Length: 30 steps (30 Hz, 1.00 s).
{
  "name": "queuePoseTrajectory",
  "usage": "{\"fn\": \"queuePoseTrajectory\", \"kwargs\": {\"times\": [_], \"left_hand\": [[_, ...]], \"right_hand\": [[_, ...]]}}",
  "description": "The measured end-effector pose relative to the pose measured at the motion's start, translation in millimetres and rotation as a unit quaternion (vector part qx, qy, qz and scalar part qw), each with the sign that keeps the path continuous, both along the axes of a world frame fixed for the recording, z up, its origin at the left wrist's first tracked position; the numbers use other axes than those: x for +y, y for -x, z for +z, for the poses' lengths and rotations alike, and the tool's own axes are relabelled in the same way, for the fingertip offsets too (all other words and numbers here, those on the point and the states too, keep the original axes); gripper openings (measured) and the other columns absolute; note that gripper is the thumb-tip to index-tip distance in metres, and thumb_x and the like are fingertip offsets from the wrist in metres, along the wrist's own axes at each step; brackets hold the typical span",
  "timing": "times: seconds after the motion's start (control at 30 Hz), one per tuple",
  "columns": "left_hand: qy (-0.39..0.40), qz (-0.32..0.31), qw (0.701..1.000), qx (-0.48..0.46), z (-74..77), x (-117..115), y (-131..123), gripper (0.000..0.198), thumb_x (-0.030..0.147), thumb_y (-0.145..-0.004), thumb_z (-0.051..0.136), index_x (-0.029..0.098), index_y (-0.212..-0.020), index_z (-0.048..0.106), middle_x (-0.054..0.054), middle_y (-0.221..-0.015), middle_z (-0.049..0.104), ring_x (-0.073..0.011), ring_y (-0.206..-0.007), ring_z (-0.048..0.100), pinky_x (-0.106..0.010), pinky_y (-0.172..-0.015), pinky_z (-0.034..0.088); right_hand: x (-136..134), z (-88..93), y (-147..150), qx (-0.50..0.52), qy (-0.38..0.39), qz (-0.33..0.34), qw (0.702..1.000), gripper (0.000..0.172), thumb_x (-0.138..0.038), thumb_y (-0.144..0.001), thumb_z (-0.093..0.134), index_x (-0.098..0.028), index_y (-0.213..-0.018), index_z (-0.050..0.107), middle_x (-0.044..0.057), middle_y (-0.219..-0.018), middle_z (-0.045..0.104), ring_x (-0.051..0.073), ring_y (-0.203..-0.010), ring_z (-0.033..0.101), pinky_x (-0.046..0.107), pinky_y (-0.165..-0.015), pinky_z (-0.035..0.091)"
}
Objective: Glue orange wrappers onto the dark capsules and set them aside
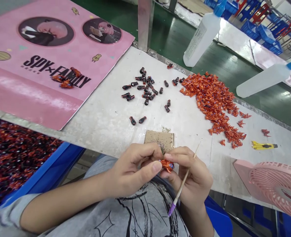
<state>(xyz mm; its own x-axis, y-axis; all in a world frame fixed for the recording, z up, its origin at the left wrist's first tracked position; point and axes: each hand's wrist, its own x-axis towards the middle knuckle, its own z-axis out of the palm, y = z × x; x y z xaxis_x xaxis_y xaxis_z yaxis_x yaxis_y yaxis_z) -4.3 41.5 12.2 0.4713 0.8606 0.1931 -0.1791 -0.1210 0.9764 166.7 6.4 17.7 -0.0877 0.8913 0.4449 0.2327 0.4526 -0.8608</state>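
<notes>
A small, glossy orange figure with a blue ring-shaped mark (167, 165) is between the two hands, on the wearer's side of a flat tan cardboard block (156, 136) on the white table (103, 121). What shows of its long axis runs roughly crosswise, from the left hand (133, 169) toward the right hand (196, 177), the blue mark at the right end. Neither hand is nearer: both touch it. The left grip pinches the left end with thumb and fingers, hiding part of it; the right grip pinches the other end. A thin pale stick with a purple end (184, 177) slants across the right hand, purple end toward the wearer's body.
</notes>
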Motion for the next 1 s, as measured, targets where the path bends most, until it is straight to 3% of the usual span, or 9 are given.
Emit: {"fn": "queuePoseTrajectory", "kwargs": {"times": [0.07, 0.17, 0.23, 0.4, 0.6, 0.77, 1.0], "left_hand": [[-0.066, 0.026, 0.997, -0.006, -2.3, 3, 2, 0.007, 0.027, -0.092, 0.06, 0.021, -0.092, 0.059, 0.001, -0.068, 0.053, -0.0129, -0.057, 0.048, -0.023, -0.051, 0.044], [-0.175, 0.058, 0.983, 0.01, -4.7, 5, 6, 0.03, 0.016, -0.085, 0.067, 0.02, -0.114, 0.061, -0.003, -0.084, 0.064, -0.0151, -0.068, 0.058, -0.025, -0.061, 0.052], [-0.215, 0.06, 0.974, 0.028, -4.5, 6, 8, 0.034, 0.008, -0.084, 0.068, 0.02, -0.115, 0.062, -0.005, -0.088, 0.068, -0.0159, -0.075, 0.063, -0.026, -0.068, 0.055], [-0.185, 0.061, 0.981, 0.018, -4.2, 5, 7, 0.027, 0.003, -0.085, 0.066, 0.019, -0.106, 0.066, -0.005, -0.085, 0.072, -0.0168, -0.077, 0.069, -0.026, -0.072, 0.058], [-0.092, 0.147, 0.984, 0.031, -11.6, 4, 12, 0.017, 0.009, -0.086, 0.067, 0.022, -0.098, 0.068, -0.003, -0.082, 0.071, -0.0157, -0.072, 0.068, -0.025, -0.067, 0.057], [-0.139, 0.17, 0.972, 0.085, -9.5, 6, 16, 0.013, 0.01, -0.086, 0.067, 0.02, -0.093, 0.068, -0.002, -0.077, 0.071, -0.0162, -0.07, 0.068, -0.025, -0.064, 0.056], [-0.212, 0.166, 0.957, 0.11, -3.9, 6, 12, 0.014, 0.007, -0.087, 0.066, 0.019, -0.095, 0.066, -0.003, -0.078, 0.072, -0.0136, -0.066, 0.068, -0.022, -0.064, 0.057]], "right_hand": [[-1, -2.5, 0, 0.024, 0.017, -0.006, 1.0, 0.022, -0.032, -0.091, 0.074, -0.024, -0.112, 0.073, 0.005, -0.092, 0.074, 0.016, -0.081, 0.07, 0.029, -0.069, 0.06], [-2, -5.3, 1, 0.047, 0.036, -0.014, 0.998, 0.022, -0.033, -0.09, 0.076, -0.026, -0.111, 0.074, 0.005, -0.091, 0.075, 0.017, -0.081, 0.07, 0.029, -0.07, 0.06], [-3, -5.6, 2, 0.058, 0.049, -0.016, 0.997, 0.022, -0.034, -0.089, 0.076, -0.026, -0.11, 0.075, 0.004, -0.09, 0.075, 0.016, -0.081, 0.07, 0.029, -0.071, 0.059], [-1, -4.2, 3, 0.053, 0.085, -0.007, 0.995, 0.021, -0.037, -0.088, 0.077, -0.028, -0.107, 0.076, 0.003, -0.087, 0.075, 0.017, -0.078, 0.068, 0.03, -0.071, 0.058], [2, -6.0, -2, 0.064, 0.14, 0.005, 0.988, 0.031, -0.047, -0.095, 0.067, -0.03, -0.119, 0.073, 0.003, -0.091, 0.073, 0.016, -0.078, 0.066, 0.028, -0.069, 0.056], [5, -11.6, -5, 0.071, 0.133, 0.004, 0.989, 0.026, -0.042, -0.098, 0.065, -0.03, -0.119, 0.072, 0.002, -0.091, 0.072, 0.015, -0.079, 0.065, 0.026, -0.07, 0.055], [7, -11.9, -1, -0.002, 0.073, 0.005, 0.997, 0.029, -0.036, -0.095, 0.069, -0.029, -0.123, 0.068, 0.005, -0.099, 0.073, 0.018, -0.085, 0.065, 0.03, -0.071, 0.055]]}}
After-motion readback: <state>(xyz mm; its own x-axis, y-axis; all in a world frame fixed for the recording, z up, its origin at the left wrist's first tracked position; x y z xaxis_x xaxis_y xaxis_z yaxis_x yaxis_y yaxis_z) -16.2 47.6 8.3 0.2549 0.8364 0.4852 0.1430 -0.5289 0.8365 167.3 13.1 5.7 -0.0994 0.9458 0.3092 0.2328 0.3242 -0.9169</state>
